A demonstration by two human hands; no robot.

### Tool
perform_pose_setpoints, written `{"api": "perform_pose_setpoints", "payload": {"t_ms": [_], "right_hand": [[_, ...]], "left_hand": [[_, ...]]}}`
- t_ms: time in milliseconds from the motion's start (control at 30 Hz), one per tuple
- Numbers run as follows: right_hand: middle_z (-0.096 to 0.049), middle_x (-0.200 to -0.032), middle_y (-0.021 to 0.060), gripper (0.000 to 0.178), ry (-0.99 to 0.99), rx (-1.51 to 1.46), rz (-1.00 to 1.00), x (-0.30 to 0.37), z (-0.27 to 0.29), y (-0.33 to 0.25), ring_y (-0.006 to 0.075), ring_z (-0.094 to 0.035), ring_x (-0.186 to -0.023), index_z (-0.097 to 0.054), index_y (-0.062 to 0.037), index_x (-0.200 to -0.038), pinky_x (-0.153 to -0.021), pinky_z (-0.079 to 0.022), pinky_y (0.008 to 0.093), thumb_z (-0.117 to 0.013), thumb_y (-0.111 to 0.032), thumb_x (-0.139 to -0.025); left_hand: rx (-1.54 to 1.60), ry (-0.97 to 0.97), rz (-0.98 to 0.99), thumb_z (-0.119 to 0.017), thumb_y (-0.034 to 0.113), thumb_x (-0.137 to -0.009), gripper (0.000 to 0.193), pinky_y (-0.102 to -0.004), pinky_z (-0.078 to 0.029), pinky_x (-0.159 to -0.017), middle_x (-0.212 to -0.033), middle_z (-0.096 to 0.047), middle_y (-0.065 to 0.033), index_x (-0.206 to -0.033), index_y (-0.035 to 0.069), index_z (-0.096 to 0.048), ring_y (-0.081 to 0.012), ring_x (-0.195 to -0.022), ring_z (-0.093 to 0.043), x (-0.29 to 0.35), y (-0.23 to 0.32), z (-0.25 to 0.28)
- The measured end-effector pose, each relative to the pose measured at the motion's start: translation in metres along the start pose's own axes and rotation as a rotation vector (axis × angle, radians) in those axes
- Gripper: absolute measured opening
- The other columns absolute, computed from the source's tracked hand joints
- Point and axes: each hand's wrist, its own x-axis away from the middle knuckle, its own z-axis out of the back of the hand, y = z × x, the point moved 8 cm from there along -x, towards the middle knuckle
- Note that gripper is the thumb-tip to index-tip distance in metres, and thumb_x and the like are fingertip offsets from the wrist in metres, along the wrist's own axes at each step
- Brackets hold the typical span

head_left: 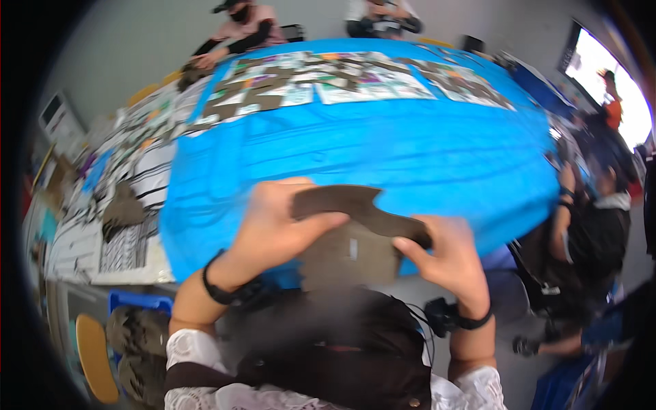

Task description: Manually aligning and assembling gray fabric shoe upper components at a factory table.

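A dark olive-brown piece of flexible sheet material [348, 254], maybe fabric or leather, is held up in front of my body. Its curved upper edge bends in a wave, and a small pale mark shows on its lower panel. My left hand [277, 222] pinches the upper left part, thumb on the near side. At the upper right end, my right hand [447, 256] grips it likewise between thumb and fingers. Most fingertips are hidden behind the piece. Both wrists wear black straps with small devices.
A blue-covered table [369, 150] lies ahead, with brown cut pieces on white sheets [376, 92] at its far side. White striped cloth and a brown bundle [124, 210] are at left, near a blue crate [140, 301] and stool [97, 359]. Other people work around the table.
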Motion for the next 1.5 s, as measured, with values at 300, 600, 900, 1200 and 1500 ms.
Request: {"api": "perform_pose_setpoints", "payload": {"t_ms": [300,600,900,1200,1500], "right_hand": [[-0.059,-0.062,0.0158,0.028,-0.184,-0.027,-0.113,0.006,-0.014,0.008,0.0311,-0.055,-0.053,-0.065,0.0004,-0.074,-0.05,-0.041,0.0367,-0.08,-0.023,-0.074],[-0.06,-0.059,0.0089,0.031,-0.236,-0.4,-0.06,-0.008,-0.016,-0.013,0.006,-0.05,-0.055,-0.066,-0.0021,-0.101,-0.048,-0.038,0.0271,-0.079,-0.019,-0.078],[-0.067,-0.078,0.0061,0.031,-0.178,-0.534,-0.089,-0.017,-0.037,0.005,0.0066,-0.058,-0.069,-0.063,0.006,-0.103,-0.059,-0.044,0.0236,-0.076,-0.013,-0.081],[-0.067,-0.101,0.0081,0.033,-0.101,-0.915,-0.214,-0.012,-0.04,0.004,0.0116,-0.061,-0.091,-0.061,0.0051,-0.111,-0.079,-0.046,0.0258,-0.073,-0.012,-0.085],[-0.066,-0.1,0.0081,0.033,0.057,-1.126,-0.272,-0.012,-0.04,0.03,0.016,-0.064,-0.09,-0.058,0.002,-0.115,-0.08,-0.049,0.0289,-0.069,-0.014,-0.088]], "left_hand": [[0.158,0.041,0.114,-0.076,0.02,-0.084,0.024,-0.0239,-0.051,-0.062,-0.083,-0.072,-0.0065,-0.096,-0.001,-0.073,-0.0087,-0.072,-0.065,0.008,-0.018,0.008],[0.099,-0.185,0.349,-0.069,0.044,-0.088,0.044,-0.0218,-0.038,-0.041,-0.055,-0.059,-0.0014,-0.08,0.001,-0.073,-0.0064,-0.046,-0.053,0.0,-0.031,-0.007],[0.361,-0.265,0.348,-0.051,0.057,-0.094,0.063,-0.0214,-0.04,-0.042,-0.057,-0.059,-0.0033,-0.082,-0.001,-0.072,-0.0095,-0.045,-0.056,-0.006,-0.031,-0.023],[0.395,-0.021,0.307,-0.053,0.036,-0.099,0.044,-0.0228,-0.042,-0.046,-0.062,-0.062,-0.0051,-0.086,-0.002,-0.071,-0.0108,-0.047,-0.057,0.038,-0.058,0.043],[0.254,-1.039,-0.112,-0.055,0.024,-0.099,0.029,-0.028,-0.053,-0.068,-0.092,-0.071,-0.0089,-0.116,0.002,-0.065,-0.019,-0.079,-0.068,0.133,-0.03,-0.025]]}}
